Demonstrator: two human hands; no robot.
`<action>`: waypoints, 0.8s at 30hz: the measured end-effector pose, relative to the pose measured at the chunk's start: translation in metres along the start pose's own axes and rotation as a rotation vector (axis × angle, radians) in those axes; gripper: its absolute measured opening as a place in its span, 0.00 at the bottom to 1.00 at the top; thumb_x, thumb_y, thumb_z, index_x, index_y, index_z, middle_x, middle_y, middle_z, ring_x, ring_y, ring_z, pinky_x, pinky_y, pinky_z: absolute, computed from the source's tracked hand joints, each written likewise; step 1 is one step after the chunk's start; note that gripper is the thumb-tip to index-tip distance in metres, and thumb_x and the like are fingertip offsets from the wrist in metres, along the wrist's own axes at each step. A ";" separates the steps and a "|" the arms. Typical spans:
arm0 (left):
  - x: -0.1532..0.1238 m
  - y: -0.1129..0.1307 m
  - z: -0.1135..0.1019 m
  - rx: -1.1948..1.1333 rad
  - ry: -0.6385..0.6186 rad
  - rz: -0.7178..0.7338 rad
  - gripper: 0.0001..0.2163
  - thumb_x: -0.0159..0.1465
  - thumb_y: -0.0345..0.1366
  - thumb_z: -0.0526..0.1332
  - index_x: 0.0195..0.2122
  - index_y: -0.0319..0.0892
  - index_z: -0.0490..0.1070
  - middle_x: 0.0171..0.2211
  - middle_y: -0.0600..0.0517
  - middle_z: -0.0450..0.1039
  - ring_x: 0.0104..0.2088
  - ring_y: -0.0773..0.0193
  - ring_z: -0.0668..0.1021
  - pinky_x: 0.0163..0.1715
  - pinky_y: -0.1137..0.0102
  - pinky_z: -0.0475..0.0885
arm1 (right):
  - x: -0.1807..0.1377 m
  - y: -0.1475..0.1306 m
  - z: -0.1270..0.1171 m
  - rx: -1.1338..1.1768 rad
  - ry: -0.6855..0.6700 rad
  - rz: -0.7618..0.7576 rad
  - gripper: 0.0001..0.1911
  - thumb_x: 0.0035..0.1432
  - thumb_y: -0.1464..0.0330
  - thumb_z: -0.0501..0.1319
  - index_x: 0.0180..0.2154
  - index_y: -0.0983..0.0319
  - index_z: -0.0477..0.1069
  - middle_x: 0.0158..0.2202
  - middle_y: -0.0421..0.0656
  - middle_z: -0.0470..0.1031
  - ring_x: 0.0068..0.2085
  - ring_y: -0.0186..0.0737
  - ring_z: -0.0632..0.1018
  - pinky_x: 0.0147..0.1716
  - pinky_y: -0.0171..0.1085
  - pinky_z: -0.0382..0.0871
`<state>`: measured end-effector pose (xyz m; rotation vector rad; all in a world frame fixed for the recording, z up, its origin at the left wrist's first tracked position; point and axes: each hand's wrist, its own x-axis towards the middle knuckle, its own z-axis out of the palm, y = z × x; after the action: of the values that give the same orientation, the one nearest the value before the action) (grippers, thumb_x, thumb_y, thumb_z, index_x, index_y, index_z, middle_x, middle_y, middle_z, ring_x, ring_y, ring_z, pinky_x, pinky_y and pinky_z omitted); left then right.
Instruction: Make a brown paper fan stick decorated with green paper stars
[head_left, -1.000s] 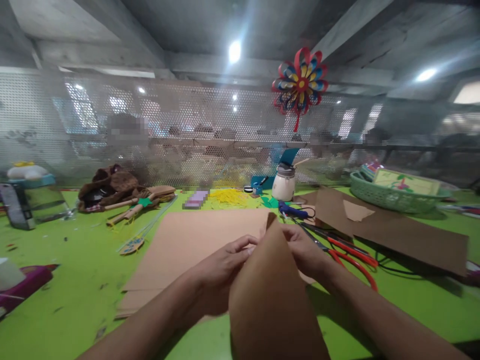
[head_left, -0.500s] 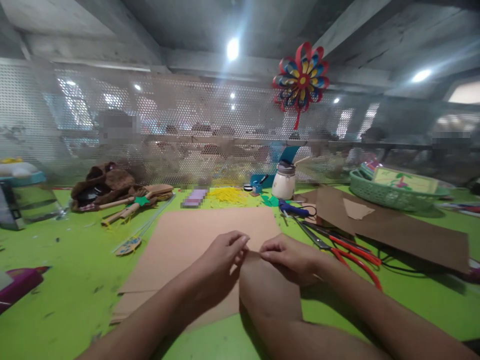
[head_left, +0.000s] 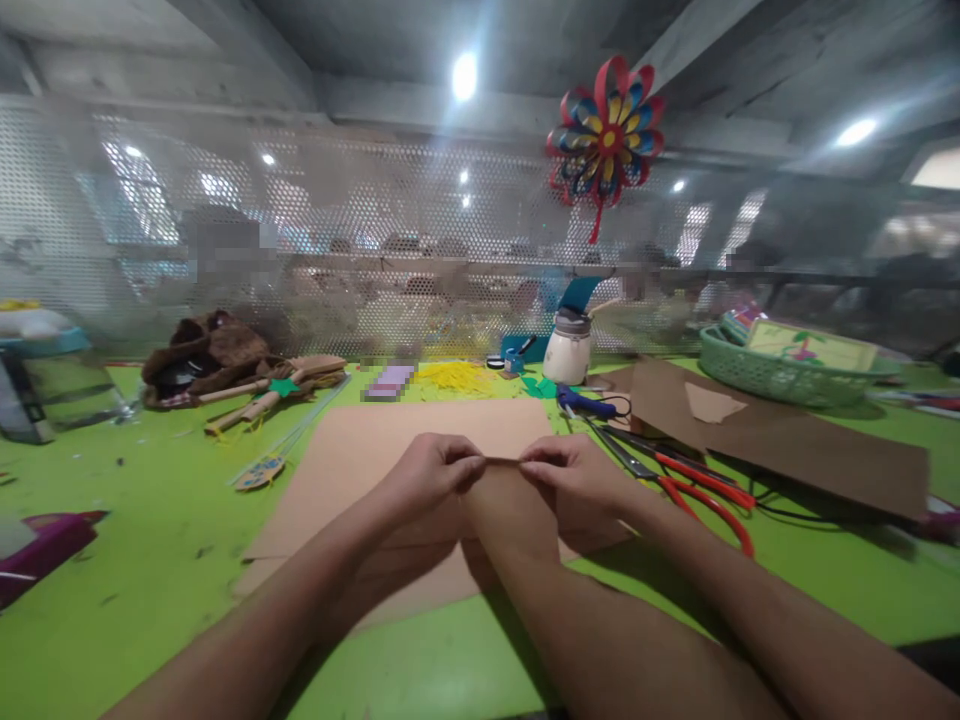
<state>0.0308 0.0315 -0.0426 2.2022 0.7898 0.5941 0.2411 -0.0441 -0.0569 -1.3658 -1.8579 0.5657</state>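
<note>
Both my hands pinch the far edge of a brown paper piece (head_left: 517, 520) held just above the green table (head_left: 150, 560). My left hand (head_left: 427, 475) grips the edge on its left side with thumb and fingers closed. My right hand (head_left: 574, 478) grips the same edge on its right side, also closed. The piece runs from my fingers back toward me between my forearms. Under it lies a stack of light brown cardboard sheets (head_left: 360, 460).
Red-handled scissors (head_left: 690, 490) and a black cable lie just right of my right hand. A darker brown sheet (head_left: 787, 440), a green basket (head_left: 787, 380), a white jar (head_left: 566, 350), wooden sticks (head_left: 255, 400) and a perforated screen (head_left: 375, 250) with a paper pinwheel (head_left: 606, 135) stand beyond.
A second ago the brown piece stood up tall between my hands. It has since been lowered and flattened, and both hands have come together pinching its far edge.
</note>
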 end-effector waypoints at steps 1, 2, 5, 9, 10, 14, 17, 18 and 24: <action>0.000 -0.001 -0.001 0.015 0.000 0.009 0.12 0.58 0.38 0.56 0.26 0.35 0.74 0.18 0.55 0.66 0.22 0.69 0.67 0.25 0.75 0.62 | 0.000 0.001 0.000 0.008 0.010 0.006 0.09 0.53 0.68 0.59 0.32 0.64 0.77 0.30 0.42 0.78 0.33 0.39 0.76 0.33 0.34 0.67; 0.000 -0.001 -0.001 0.036 -0.002 0.018 0.12 0.58 0.38 0.56 0.25 0.36 0.74 0.19 0.55 0.67 0.22 0.69 0.67 0.25 0.75 0.62 | -0.001 0.002 0.001 0.012 0.022 0.005 0.09 0.54 0.68 0.59 0.31 0.64 0.77 0.30 0.42 0.78 0.33 0.39 0.76 0.33 0.33 0.67; -0.001 0.000 -0.002 0.090 -0.024 0.049 0.13 0.58 0.37 0.56 0.22 0.37 0.72 0.18 0.54 0.69 0.22 0.69 0.69 0.26 0.76 0.63 | -0.003 0.004 0.004 0.011 0.063 -0.028 0.08 0.54 0.70 0.59 0.32 0.64 0.77 0.30 0.41 0.79 0.33 0.38 0.76 0.33 0.33 0.67; -0.002 0.006 0.000 0.115 -0.041 0.076 0.12 0.58 0.38 0.56 0.29 0.37 0.76 0.23 0.52 0.74 0.26 0.67 0.73 0.28 0.76 0.66 | -0.005 0.002 0.008 -0.022 0.060 -0.084 0.08 0.54 0.72 0.58 0.33 0.64 0.77 0.30 0.41 0.79 0.32 0.38 0.76 0.33 0.32 0.67; -0.003 0.007 0.001 0.127 -0.046 0.074 0.12 0.58 0.38 0.56 0.32 0.37 0.77 0.25 0.52 0.76 0.27 0.66 0.74 0.29 0.76 0.66 | -0.006 0.001 0.009 -0.032 0.048 -0.097 0.09 0.54 0.72 0.58 0.33 0.64 0.77 0.31 0.42 0.79 0.33 0.38 0.76 0.33 0.32 0.67; -0.003 0.009 0.003 0.141 -0.104 0.041 0.11 0.58 0.37 0.56 0.32 0.38 0.77 0.23 0.53 0.76 0.26 0.66 0.74 0.28 0.76 0.66 | -0.006 -0.004 0.010 -0.008 0.009 -0.113 0.09 0.53 0.72 0.58 0.32 0.64 0.78 0.32 0.43 0.80 0.34 0.38 0.77 0.34 0.33 0.67; -0.004 0.010 0.004 0.122 -0.103 0.037 0.11 0.59 0.37 0.55 0.31 0.37 0.76 0.20 0.54 0.74 0.23 0.68 0.73 0.26 0.76 0.65 | -0.007 -0.006 0.009 0.116 0.020 -0.045 0.09 0.51 0.72 0.59 0.33 0.65 0.77 0.31 0.43 0.79 0.33 0.38 0.76 0.33 0.34 0.67; -0.004 0.011 0.004 0.134 -0.089 0.049 0.11 0.59 0.37 0.55 0.31 0.37 0.76 0.21 0.54 0.74 0.24 0.68 0.73 0.26 0.76 0.65 | -0.007 -0.006 0.009 0.172 0.017 -0.006 0.09 0.51 0.71 0.60 0.34 0.65 0.77 0.30 0.43 0.78 0.32 0.37 0.75 0.32 0.34 0.66; -0.006 0.016 0.002 0.253 -0.038 0.140 0.10 0.59 0.35 0.55 0.29 0.38 0.75 0.23 0.53 0.75 0.25 0.68 0.74 0.27 0.76 0.64 | -0.008 -0.005 0.009 0.449 0.017 0.157 0.09 0.47 0.70 0.63 0.34 0.65 0.77 0.29 0.42 0.74 0.30 0.34 0.72 0.28 0.33 0.64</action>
<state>0.0331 0.0176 -0.0332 2.5085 0.7284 0.5427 0.2320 -0.0523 -0.0611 -1.2085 -1.4981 0.9811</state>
